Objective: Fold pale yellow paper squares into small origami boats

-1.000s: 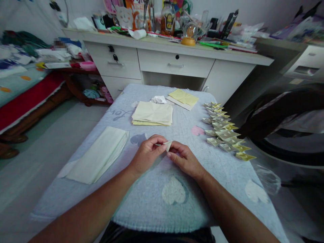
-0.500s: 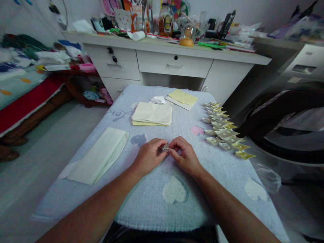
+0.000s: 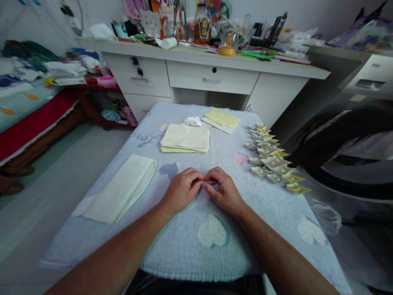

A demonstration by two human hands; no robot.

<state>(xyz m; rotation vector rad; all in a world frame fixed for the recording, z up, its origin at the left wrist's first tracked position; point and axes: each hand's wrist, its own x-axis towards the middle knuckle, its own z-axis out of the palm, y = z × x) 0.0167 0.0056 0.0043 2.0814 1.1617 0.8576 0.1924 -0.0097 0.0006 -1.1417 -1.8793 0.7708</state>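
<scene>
Paper (image 3: pixel 206 182), folded small, is pinched between two bare hands above a table (image 3: pixel 181 258) covered with a pale blue cloth (image 3: pixel 235 258). It is midway between the left and right edges, closer to the near edge than to the far one. Only a thin sliver shows; fingers hide the rest, so its shape cannot be told.

The left hand (image 3: pixel 183 189) grips one end between thumb and curled forefinger. The right hand (image 3: pixel 224 190) grips the other end the same way, its forefinger arched. The fingertips are so close together that it cannot be told whether they touch.

Toward the left edge lies a long folded sheet (image 3: pixel 121 188), pale and set at a slant. Beyond the hands, toward the far edge, sits a flat stack (image 3: pixel 186 136) of cream paper with yellow beneath. Just behind it is a crumpled tissue (image 3: pixel 193 121). To the right of the tissue, a yellow sheet (image 3: pixel 223 117) overlaps a white sheet (image 3: pixel 223 128).

Folded paper boats (image 3: pixel 278 163), cream and yellow, stand close together along the right edge. Past the far edge is a white desk (image 3: pixel 196 76) with a cluttered top.
</scene>
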